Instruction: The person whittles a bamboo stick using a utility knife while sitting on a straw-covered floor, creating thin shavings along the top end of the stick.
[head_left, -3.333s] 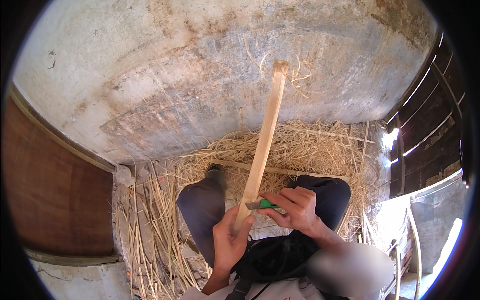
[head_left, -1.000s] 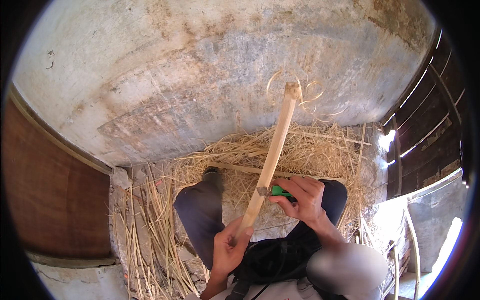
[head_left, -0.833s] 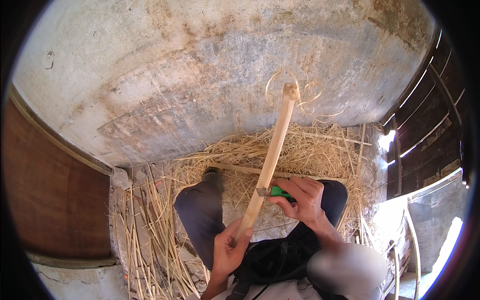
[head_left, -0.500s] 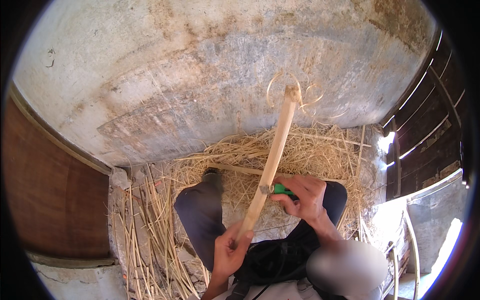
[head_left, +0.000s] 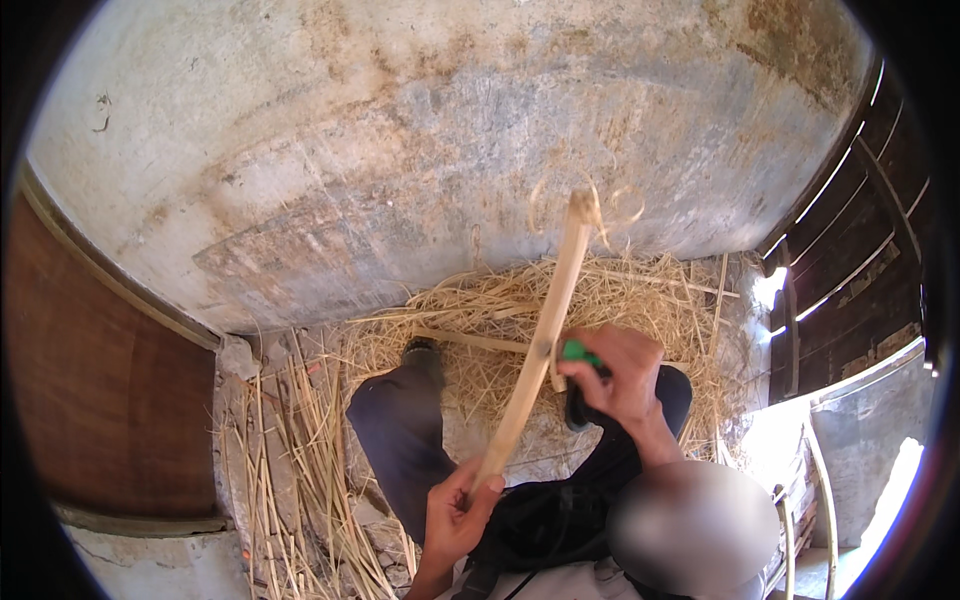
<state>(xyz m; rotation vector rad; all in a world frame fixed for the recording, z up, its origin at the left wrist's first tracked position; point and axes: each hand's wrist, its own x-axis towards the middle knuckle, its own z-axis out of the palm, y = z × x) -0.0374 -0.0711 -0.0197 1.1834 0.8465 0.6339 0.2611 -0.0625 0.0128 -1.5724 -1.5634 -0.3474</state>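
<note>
My left hand (head_left: pixel 458 512) is closed around the near end of a long, pale bamboo strip (head_left: pixel 545 340). The strip slants up and away, its far end standing in front of the wall. Thin curled shavings (head_left: pixel 600 205) hang from that far end. My right hand (head_left: pixel 628 372) grips a green-handled tool (head_left: pixel 577 352), probably a knife, at the strip's right side about midway along. Its working edge is blurred and partly hidden, so I cannot tell whether it touches the wood.
A pile of straw-like shavings (head_left: pixel 640 290) lies along the base of the stained wall (head_left: pixel 450 150). Long thin strips (head_left: pixel 290 450) cover the floor at left, beside a brown wooden panel (head_left: pixel 110 370). My bent legs (head_left: pixel 400 415) flank the work. Dark slats (head_left: pixel 850 250) stand at right.
My right hand and the green-handled tool have moved a little farther up along the strip. The strip's far end has dipped slightly; my left hand keeps its hold.
</note>
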